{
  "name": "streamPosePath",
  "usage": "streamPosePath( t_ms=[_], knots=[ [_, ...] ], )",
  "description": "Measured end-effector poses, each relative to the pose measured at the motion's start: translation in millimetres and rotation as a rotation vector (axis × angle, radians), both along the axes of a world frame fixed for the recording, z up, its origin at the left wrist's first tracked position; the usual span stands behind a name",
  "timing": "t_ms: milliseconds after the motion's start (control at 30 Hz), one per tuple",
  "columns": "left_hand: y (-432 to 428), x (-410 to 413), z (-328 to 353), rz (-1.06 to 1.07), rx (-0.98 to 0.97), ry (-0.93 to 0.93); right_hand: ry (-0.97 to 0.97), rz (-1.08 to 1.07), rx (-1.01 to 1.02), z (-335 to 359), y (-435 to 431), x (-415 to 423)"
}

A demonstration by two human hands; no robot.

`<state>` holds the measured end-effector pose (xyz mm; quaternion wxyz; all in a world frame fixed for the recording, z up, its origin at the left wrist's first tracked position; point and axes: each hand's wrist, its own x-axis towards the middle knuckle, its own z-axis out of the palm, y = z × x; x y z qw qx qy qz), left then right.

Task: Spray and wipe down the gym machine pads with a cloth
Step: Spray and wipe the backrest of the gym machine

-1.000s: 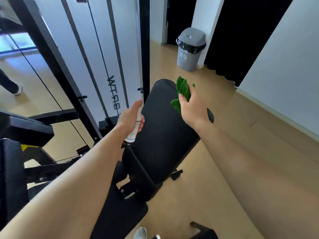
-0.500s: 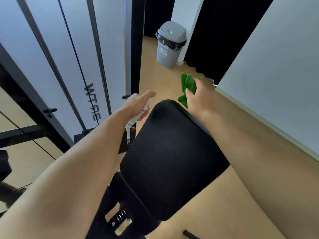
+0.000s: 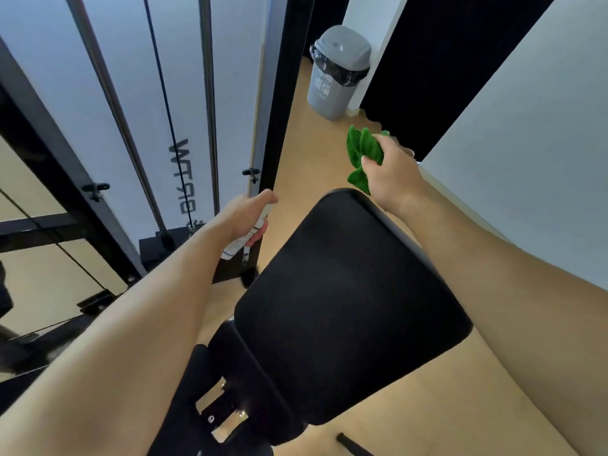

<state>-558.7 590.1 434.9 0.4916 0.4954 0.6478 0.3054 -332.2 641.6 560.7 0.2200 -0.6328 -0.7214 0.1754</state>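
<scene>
views: one, head-worn wide-angle | position: close above the black pad [image 3: 345, 307], which fills the centre | facing: forward and steeply down, floor [image 3: 427, 422] below, grey bin [image 3: 339, 70] far off at the top | framing: left hand [image 3: 245, 217] and right hand [image 3: 391, 172] reach in from the lower corners to mid-frame | lens: straight lines bow near edges

The pad [image 3: 345, 307] before me is matt black, finely grained upholstery; the cloth [image 3: 363, 149] in my right grip [image 3: 391, 172] is fuzzy green pile; the bottle [image 3: 238, 243] in my left grip [image 3: 245, 215], smooth white plastic; guide rods [image 3: 209, 110], polished metal; floor [image 3: 411, 406], smooth pale wood-look.
</scene>
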Motion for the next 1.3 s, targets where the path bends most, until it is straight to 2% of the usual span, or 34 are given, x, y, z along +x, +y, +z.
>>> streamPosePath(
  t_ms=[200,400,533,600,733,900,1000,1167,1300],
  knots=[
    [-26.9,-18.0,-43.9,0.104,-0.057,0.034,-0.170,0.220,0.041,-15.5,-1.8,-30.2],
    [-49.3,-29.7,-72.2,0.111,-0.139,0.110,-0.231,0.294,0.047,-29.6,0.0,-49.3],
    [-69.0,-38.5,-92.3,0.073,-0.169,0.256,-0.275,0.340,0.065,-33.1,0.4,-59.9],
    [-76.8,-43.6,-102.7,0.086,-0.180,0.262,-0.442,0.360,0.043,-31.2,-2.0,-65.5],
    [-82.1,-53.6,-108.7,0.150,-0.171,0.219,-1.024,0.360,0.037,-37.6,-20.7,-83.2],
    [-79.9,-71.5,-104.6,0.334,-0.116,0.075,-1.378,0.467,0.111,-101.1,-54.3,-97.1],
    [-78.5,-79.3,-99.6,0.399,-0.084,0.017,-1.434,0.584,0.132,-154.0,-65.5,-111.0],
    [-85.8,-92.0,-102.0,0.449,-0.035,-0.045,-1.463,0.807,0.042,-253.3,-102.9,-146.5],
    [-91.2,-104.3,-103.8,0.460,-0.014,-0.046,-1.410,0.942,-0.009,-261.3,-111.0,-151.8]
  ],
)
